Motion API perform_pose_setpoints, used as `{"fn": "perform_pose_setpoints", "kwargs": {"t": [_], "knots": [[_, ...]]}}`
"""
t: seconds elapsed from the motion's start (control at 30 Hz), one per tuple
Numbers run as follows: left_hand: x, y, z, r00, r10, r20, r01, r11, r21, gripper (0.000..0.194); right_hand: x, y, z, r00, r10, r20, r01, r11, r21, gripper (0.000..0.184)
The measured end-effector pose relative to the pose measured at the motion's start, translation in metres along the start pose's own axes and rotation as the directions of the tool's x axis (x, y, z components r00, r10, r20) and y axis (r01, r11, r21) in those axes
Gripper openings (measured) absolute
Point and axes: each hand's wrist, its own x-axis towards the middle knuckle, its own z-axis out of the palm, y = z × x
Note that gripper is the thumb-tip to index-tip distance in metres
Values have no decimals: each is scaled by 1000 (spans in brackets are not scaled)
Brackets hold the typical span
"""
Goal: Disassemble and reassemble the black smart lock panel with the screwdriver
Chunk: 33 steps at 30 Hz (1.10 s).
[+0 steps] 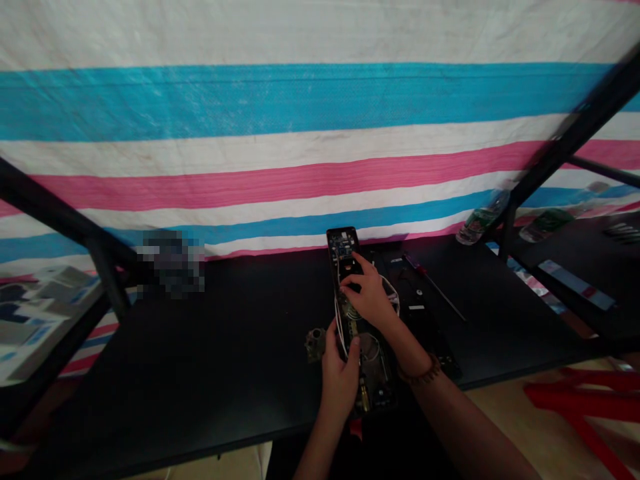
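Note:
A long black device housing (390,393) lies opened in front of me, with a circuit board (342,247) at its far end. Around its left edge, beside the white wires (339,317), my left hand (340,367) is closed. My right hand (371,297) is over the housing; its index finger reaches to the near edge of the board. Thumb and another finger come together in a pinch there, and what they hold is too small to tell. A loop of white cable (396,297) shows behind the right hand. Left of the housing sits a small metal part (315,343).
A screwdriver (440,293) and a dark panel (415,293) lie to the right on the black table (225,360). Plastic bottles (477,223) stand or lean farther right. A blurred object (173,263) is at the back left. Red stool legs (585,400) show lower right.

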Motion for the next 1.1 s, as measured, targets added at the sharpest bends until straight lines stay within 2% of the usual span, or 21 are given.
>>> {"fn": "perform_pose_setpoints", "kwargs": {"t": [0.23,0.53,0.73,0.87,0.97,1.1], "knots": [[-1,-1,-1,1000,-15,15,15,1000,-5,56,0,0,0,1000,3,9,-2,1000,-15,10],[-1,0,0,1000,-2,3,2,1000,5,56,-3,-2,3,999,-43,2,43,993,-113,11],[-1,-4,0,1000,17,-11,-16,999,35,54,-4,-7,2,999,-30,20,34,984,-174,28],[-1,-8,-1,999,48,-3,-48,998,51,54,-7,-9,2,999,-38,28,43,979,-201,30],[-1,-9,-2,999,52,-12,-51,997,58,52,-6,-9,2,999,-48,9,49,980,-191,32],[-1,-10,-2,1000,26,2,-26,997,68,55,3,-14,0,997,-70,-29,62,972,-226,43]]}}
